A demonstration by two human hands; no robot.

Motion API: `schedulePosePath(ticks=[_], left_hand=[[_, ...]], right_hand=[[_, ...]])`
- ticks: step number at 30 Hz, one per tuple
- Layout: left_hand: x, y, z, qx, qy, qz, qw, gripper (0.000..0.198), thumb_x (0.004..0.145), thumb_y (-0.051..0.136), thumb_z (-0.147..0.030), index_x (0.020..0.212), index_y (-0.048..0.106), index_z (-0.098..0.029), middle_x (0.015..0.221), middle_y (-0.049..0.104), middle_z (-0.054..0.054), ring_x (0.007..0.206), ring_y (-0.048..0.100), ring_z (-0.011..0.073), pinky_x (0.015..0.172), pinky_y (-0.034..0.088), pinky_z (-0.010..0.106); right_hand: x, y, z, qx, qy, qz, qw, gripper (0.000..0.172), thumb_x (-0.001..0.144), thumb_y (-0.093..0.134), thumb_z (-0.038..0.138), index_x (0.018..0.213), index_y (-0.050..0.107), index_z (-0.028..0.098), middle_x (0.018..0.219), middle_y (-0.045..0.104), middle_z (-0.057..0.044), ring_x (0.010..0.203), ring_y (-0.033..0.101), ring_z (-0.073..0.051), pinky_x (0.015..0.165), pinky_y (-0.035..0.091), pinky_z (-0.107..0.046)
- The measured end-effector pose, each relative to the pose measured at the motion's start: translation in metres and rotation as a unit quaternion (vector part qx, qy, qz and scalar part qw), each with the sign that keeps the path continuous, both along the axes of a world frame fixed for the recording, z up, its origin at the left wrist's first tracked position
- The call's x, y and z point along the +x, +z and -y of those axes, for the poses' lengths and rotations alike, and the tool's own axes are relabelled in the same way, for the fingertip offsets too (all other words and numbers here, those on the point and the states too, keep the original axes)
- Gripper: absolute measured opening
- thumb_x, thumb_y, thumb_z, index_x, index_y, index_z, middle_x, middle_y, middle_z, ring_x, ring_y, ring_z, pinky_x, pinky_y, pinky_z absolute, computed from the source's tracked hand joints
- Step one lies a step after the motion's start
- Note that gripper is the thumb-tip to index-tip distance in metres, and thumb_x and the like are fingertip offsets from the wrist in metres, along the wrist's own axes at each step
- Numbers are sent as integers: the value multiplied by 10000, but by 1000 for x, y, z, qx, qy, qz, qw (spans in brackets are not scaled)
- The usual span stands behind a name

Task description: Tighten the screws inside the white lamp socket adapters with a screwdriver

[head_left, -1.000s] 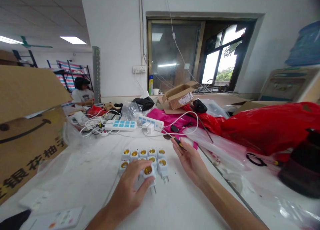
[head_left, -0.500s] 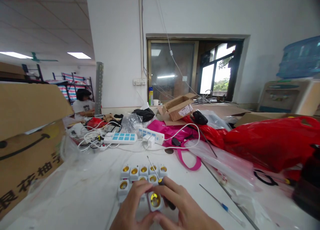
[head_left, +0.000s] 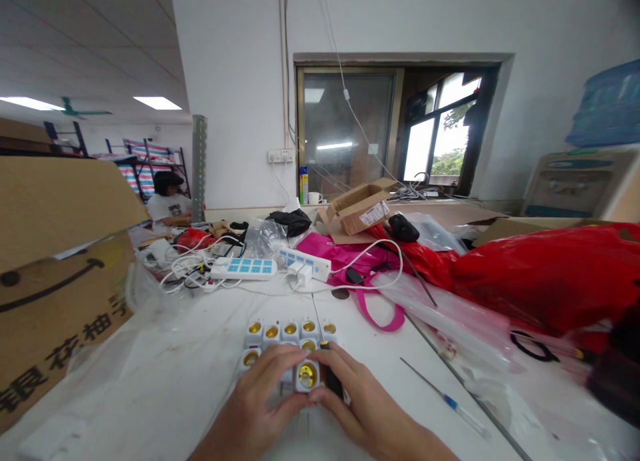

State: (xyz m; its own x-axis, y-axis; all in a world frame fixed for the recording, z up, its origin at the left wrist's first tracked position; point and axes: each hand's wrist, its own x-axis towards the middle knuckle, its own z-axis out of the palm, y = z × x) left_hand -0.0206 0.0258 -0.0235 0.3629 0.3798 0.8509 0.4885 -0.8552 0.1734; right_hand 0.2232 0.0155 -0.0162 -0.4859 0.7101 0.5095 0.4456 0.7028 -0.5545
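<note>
A white square lamp socket [head_left: 307, 376] with a brass-coloured threaded inside is held between both hands, its opening facing me. My left hand [head_left: 257, 401] grips it from the left with thumb and fingers. From the right, my right hand [head_left: 365, 397] pinches the same socket and also keeps a screwdriver [head_left: 333, 381] with a black handle and yellow collar tucked in its grip. The thin shaft points away from me. Just beyond the hands, more white lamp sockets [head_left: 290, 330] stand in rows on the white table [head_left: 175, 374]; my fingers hide some of them.
A second screwdriver [head_left: 450, 402] with a clear-and-blue handle lies at the right. Power strips [head_left: 245, 269], tangled cables and a pink bag [head_left: 383, 321] lie farther back. A cardboard box [head_left: 60, 301] stands left, a red plastic bag [head_left: 545, 274] right. Another person [head_left: 169, 201] sits far left.
The screwdriver's shaft has swung from a slant to the upper left to nearly straight ahead. The held socket sits slightly higher in view, still between both hands. The camera view has shifted slightly.
</note>
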Motion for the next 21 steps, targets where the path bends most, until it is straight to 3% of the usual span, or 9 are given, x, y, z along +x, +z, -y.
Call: schedulePosePath(ticks=[3, 5, 8, 11, 15, 21], left_hand=[[-12, 6, -4, 8, 4, -23, 1000, 348, 1087, 750, -422, 1406, 713, -289, 1244, 860, 59, 1166, 843, 218, 1087, 672, 279], [-23, 12, -7, 3, 42, 4, 999, 309, 1077, 772, -354, 1374, 730, -280, 1264, 844, 64, 1187, 828, 222, 1108, 660, 297], [-40, 23, -13, -13, 93, 56, 994, 265, 1049, 793, -315, 1307, 757, -269, 1229, 822, 67, 1139, 821, 229, 1043, 676, 310], [-51, 28, -18, -35, 109, 73, 991, 232, 1033, 800, -330, 1257, 783, -272, 1181, 818, 58, 1077, 820, 231, 973, 688, 321], [-53, 23, -20, -71, 94, 63, 991, 216, 1033, 786, -346, 1228, 811, -258, 1176, 832, 81, 1088, 827, 256, 964, 693, 349], [-52, 8, -25, -111, 66, 12, 992, 251, 1009, 821, -376, 1236, 852, -273, 1216, 854, 112, 1139, 839, 293, 990, 708, 397]], right_hand=[[0, -2, -3, 2, -21, -3, 1000, 284, 1161, 546, 388, 1411, 640, 291, 1151, 742, -88, 1003, 760, -246, 889, 624, -371], [1, -3, -5, 25, -49, 3, 998, 257, 1137, 592, 357, 1373, 652, 276, 1147, 743, -97, 1021, 756, -255, 904, 619, -378], [3, -5, -9, 80, -79, -4, 994, 189, 1104, 609, 279, 1284, 669, 267, 1123, 751, -103, 1056, 746, -271, 937, 615, -394], [4, -5, -11, 113, -93, -28, 989, 135, 1094, 600, 241, 1212, 661, 270, 1056, 741, -84, 990, 727, -257, 875, 608, -379], [4, -6, -16, 128, -127, -54, 982, 128, 1092, 580, 242, 1187, 663, 266, 1027, 726, -82, 937, 697, -254, 817, 583, -384], [12, -10, -28, 97, -187, -84, 974, 116, 1065, 599, 269, 1155, 668, 244, 1080, 761, -102, 1000, 725, -277, 904, 597, -426]])
